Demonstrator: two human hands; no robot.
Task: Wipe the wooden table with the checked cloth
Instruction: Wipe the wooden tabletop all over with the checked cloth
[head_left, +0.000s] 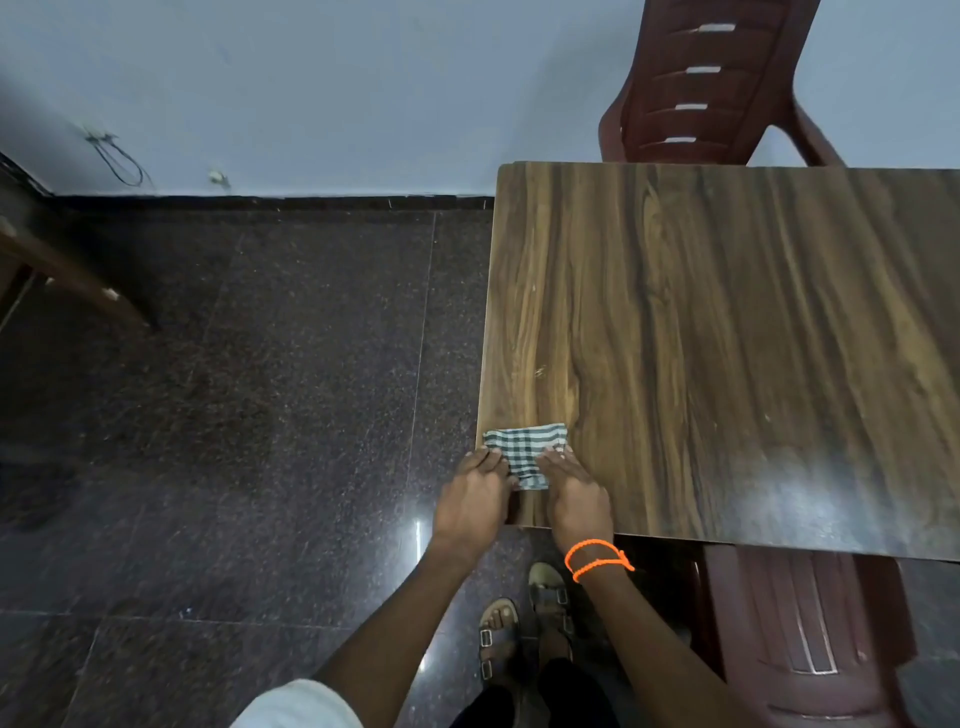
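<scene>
A folded green-and-white checked cloth (525, 451) lies flat on the near left corner of the wooden table (727, 338). My left hand (475, 499) rests on the cloth's left side at the table's left edge, fingers pressed down on it. My right hand (574, 493), with an orange bead band at the wrist, presses on the cloth's right side. Both hands hide the near part of the cloth.
A dark red plastic chair (711, 83) stands behind the table's far edge, and another red chair (800, 639) sits tucked under the near edge at right. Dark speckled floor tiles (260, 415) spread to the left. A wooden furniture piece (57, 270) stands far left.
</scene>
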